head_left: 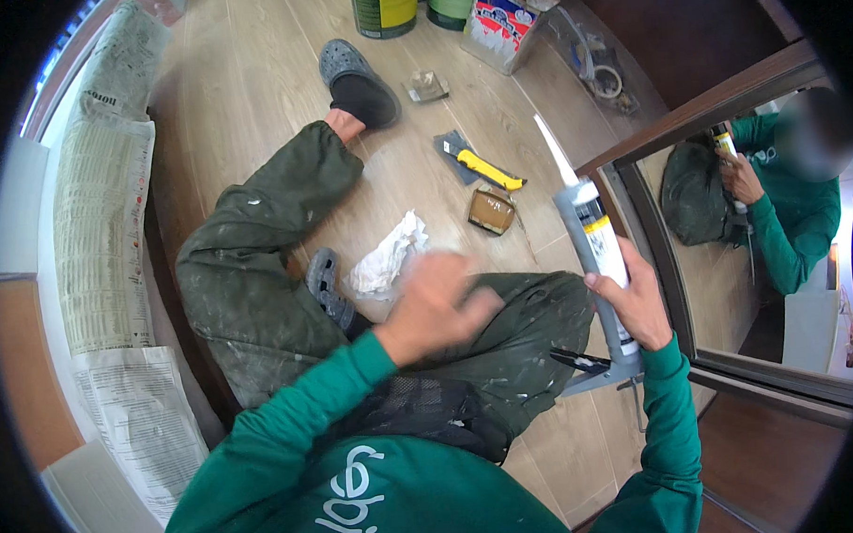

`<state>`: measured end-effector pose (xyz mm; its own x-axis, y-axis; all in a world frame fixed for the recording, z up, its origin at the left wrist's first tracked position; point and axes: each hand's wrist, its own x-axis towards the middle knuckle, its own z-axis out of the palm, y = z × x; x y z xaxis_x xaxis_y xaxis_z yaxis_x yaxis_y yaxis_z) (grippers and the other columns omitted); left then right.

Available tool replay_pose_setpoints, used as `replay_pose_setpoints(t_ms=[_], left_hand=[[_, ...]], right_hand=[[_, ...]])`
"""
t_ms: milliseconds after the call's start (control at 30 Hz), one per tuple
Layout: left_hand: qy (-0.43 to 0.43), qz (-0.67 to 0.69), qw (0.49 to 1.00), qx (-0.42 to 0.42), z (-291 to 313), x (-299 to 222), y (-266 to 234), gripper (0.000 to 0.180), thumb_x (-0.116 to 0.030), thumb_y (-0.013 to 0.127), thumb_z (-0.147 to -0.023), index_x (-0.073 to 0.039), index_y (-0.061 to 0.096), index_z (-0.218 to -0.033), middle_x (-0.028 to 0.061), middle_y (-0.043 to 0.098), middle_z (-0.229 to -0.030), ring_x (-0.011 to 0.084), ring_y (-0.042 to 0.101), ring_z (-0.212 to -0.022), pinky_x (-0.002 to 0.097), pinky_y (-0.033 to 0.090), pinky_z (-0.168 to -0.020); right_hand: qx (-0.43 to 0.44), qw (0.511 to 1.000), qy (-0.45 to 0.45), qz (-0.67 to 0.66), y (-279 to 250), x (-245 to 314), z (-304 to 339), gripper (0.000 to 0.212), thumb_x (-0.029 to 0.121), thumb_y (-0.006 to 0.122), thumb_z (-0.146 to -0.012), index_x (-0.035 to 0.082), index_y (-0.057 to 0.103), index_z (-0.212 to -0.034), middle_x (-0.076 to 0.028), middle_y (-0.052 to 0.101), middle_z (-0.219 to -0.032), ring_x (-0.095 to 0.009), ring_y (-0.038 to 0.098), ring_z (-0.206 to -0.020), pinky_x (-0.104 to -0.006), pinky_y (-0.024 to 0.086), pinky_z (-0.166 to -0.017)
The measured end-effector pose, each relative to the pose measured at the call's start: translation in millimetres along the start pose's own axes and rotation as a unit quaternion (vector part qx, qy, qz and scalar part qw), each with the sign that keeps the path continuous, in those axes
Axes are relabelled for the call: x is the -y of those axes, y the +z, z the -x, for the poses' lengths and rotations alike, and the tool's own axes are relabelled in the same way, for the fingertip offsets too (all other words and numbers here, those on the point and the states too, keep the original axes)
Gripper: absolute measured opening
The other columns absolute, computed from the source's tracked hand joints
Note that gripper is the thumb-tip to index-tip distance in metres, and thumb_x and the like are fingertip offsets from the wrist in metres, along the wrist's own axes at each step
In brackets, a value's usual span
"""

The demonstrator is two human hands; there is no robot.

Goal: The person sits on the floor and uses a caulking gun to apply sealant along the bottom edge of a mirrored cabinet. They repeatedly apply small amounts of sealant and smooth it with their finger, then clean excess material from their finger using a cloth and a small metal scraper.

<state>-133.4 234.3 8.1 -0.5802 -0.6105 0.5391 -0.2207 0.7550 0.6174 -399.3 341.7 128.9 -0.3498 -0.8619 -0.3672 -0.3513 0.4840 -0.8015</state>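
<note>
My right hand (642, 297) is wrapped round a grey caulking gun (582, 247) loaded with a white sealant cartridge (609, 257). Its long white nozzle (556, 151) points up and away from me, while the black and grey handle end hangs below the hand near my knee. Blurred by motion, my left hand (435, 308) hovers over my lap with thumb and fingers apart and nothing visible in it. Just beyond that hand, crumpled white paper (389, 256) lies on the floor by my shoe.
A yellow utility knife (487, 168) rests on a dark grey sheet (453, 153), beside a small brown container (491, 212). Buckets (386, 11) and a metal can (500, 29) stand farther off. A framed mirror (716, 228) is at right; newspaper (106, 249) covers a ledge at left.
</note>
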Motion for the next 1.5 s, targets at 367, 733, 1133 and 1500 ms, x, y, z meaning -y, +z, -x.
replay_pose_setpoints(t_ms=[367, 733, 1133, 1500], left_hand=[[-0.316, -0.109, 0.923, 0.189, 22.0, 162.0, -13.4, 0.029, -0.014, 0.063, -0.08, 0.001, 0.072, -0.103, 0.0299, 0.067, -0.086, 0.0446, 0.068, -0.085, 0.0497, 0.054, -0.08], [-0.506, 0.371, 0.777, 0.053, -52.1, 147.3, -59.6, 0.034, 0.001, 0.058, -0.082, 0.011, 0.069, -0.113, 0.0147, 0.073, -0.102, 0.0209, 0.072, -0.088, 0.0313, 0.058, -0.084], [-0.388, 0.009, 0.916, 0.101, -13.9, 168.2, -29.3, 0.029, -0.017, 0.069, -0.083, 0.006, 0.072, -0.1, 0.0166, 0.074, -0.085, 0.0217, 0.07, -0.08, 0.0351, 0.055, -0.076], [-0.399, 0.032, 0.907, 0.132, -4.5, 138.0, -28.1, 0.025, -0.015, 0.071, -0.084, 0.006, 0.073, -0.098, 0.0135, 0.075, -0.084, 0.0181, 0.07, -0.077, 0.033, 0.055, -0.073]], right_hand=[[0.024, 0.992, 0.056, 0.114, 9.2, -104.6, 35.6, 0.071, 0.044, 0.082, -0.081, 0.003, 0.058, -0.134, -0.02, 0.074, -0.101, -0.03, 0.074, -0.093, -0.0395, 0.056, -0.083], [0.012, 0.994, 0.021, 0.105, 19.1, -115.5, 41.8, 0.067, 0.037, 0.082, -0.08, 0.006, 0.057, -0.134, -0.023, 0.072, -0.1, -0.037, 0.072, -0.095, -0.0415, 0.055, -0.082], [-0.122, 0.962, -0.039, 0.241, 46.7, -118.2, 54.1, 0.068, 0.034, 0.084, -0.073, 0.01, 0.06, -0.132, -0.022, 0.068, -0.089, -0.04, 0.07, -0.084, -0.0463, 0.056, -0.072], [-0.134, 0.961, -0.011, 0.243, 50.4, -116.4, 77.3, 0.061, 0.025, 0.082, -0.069, 0.01, 0.066, -0.125, -0.017, 0.063, -0.108, -0.038, 0.067, -0.094, -0.0468, 0.055, -0.079]])
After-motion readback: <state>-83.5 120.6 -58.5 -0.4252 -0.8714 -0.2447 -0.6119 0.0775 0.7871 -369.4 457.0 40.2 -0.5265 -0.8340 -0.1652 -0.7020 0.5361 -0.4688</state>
